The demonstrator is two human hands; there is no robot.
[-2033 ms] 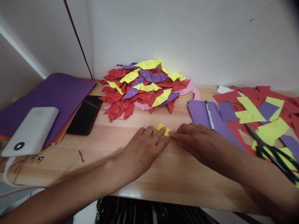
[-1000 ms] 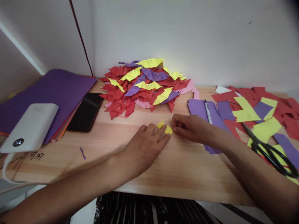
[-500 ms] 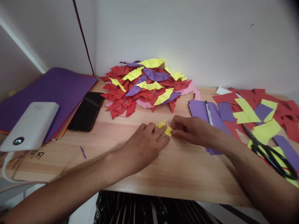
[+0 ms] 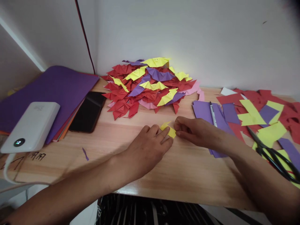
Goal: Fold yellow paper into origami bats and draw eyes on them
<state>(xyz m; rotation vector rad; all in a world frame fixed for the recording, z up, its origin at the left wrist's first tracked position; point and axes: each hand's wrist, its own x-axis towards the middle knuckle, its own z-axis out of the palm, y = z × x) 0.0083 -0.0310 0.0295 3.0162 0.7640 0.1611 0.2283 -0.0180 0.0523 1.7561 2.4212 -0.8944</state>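
Observation:
A small piece of folded yellow paper (image 4: 172, 132) lies on the wooden table (image 4: 150, 175) between my hands. My left hand (image 4: 152, 145) presses down on it with the fingertips from the left. On its right edge, the thumb and curled fingers of my right hand (image 4: 191, 129) pinch the paper. Part of the yellow paper is hidden under my left fingers. Just beyond my hands rises a pile of folded paper bats (image 4: 153, 86) in red, yellow, purple and pink, some with small drawn faces.
To the right are purple paper sheets (image 4: 203, 109) with a pen (image 4: 213, 114) on top, scattered paper scraps (image 4: 273, 129) and black scissors (image 4: 273, 154). On the left lie a phone (image 4: 88, 112), a white power bank (image 4: 31, 126), large purple sheets (image 4: 63, 87) and a purple scrap (image 4: 85, 154).
The whole view has shifted slightly, so things sit a little further right. Both hands stay on the yellow paper in nearly the same pose.

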